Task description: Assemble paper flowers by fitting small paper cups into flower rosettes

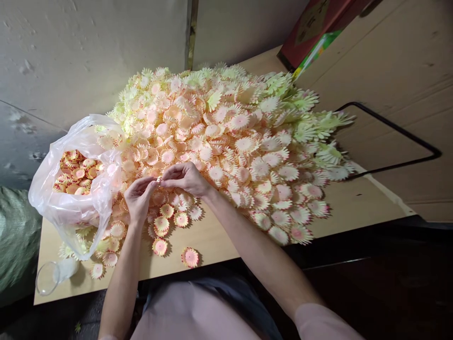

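Observation:
My left hand point(138, 197) and my right hand point(184, 179) meet at the fingertips over the lower left part of a big heap of pale pink and green paper-like flowers point(212, 141). Between them is a small whitish piece point(159, 180), pinched by both hands and mostly hidden by the fingers. Below my hands, a few red-edged flowers point(160, 246) lie on the table, and one point(190, 257) sits apart near the front edge. To the left, an open plastic bag point(67, 208) holds many smaller yellow and red flower pieces point(78, 173).
A clear cup point(48, 278) lies on its side at the table's point(219, 241) front left corner. A green sack point(17, 241) stands at far left. Behind are a wall, a red box point(314, 28) and, at right, a black metal loop point(396, 125) against brown board.

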### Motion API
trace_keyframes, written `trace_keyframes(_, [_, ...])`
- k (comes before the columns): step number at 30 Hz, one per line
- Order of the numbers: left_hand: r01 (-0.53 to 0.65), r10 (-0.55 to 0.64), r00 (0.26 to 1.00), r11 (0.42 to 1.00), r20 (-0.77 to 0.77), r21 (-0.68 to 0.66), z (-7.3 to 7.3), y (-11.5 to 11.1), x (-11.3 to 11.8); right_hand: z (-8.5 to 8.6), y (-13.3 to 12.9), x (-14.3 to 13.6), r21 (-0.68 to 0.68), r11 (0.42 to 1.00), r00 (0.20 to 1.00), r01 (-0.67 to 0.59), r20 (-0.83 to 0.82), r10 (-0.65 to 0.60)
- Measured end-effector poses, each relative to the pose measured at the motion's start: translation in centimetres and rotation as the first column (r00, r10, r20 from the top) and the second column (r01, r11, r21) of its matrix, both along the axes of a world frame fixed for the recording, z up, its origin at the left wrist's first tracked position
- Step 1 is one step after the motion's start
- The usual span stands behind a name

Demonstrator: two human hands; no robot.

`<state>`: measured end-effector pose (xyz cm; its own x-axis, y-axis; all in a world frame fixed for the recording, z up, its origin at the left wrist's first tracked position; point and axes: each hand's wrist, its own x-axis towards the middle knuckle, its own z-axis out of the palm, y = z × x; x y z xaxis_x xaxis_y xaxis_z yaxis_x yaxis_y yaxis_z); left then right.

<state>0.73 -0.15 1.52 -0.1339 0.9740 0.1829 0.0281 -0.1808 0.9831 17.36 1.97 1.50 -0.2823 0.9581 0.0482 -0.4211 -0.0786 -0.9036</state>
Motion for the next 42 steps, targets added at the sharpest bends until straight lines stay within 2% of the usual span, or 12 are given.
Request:
trace_keyframes(10, [0.001,-0.001,1.000,1.000,0.003,0.003,-0.03,-0.01,-0.08,0.17,-0.19,-0.10,-0.023,1.000,1.000,0.004,-0.007,-0.004])
trace_keyframes(16, [-0.006,0.006,1.000,1.000,0.002,-0.007,-0.07,0.00,-0.05,-0.05,-0.09,-0.06,0.019,1.000,1.000,0.018,0.007,-0.018])
trace_keyframes(29, [0.007,-0.007,1.000,1.000,0.021,0.004,-0.25,0.10,-0.03,-0.10,-0.04,-0.10,-0.032,0.999,0.999,-0.002,-0.039,0.001])
trace_keyframes(42, [0.013,-0.013,1.000,1.000,-0.001,0.006,-0.15,0.02,0.02,-0.36,0.00,-0.12,-0.022,1.000,1.000,0.014,-0.028,-0.014])
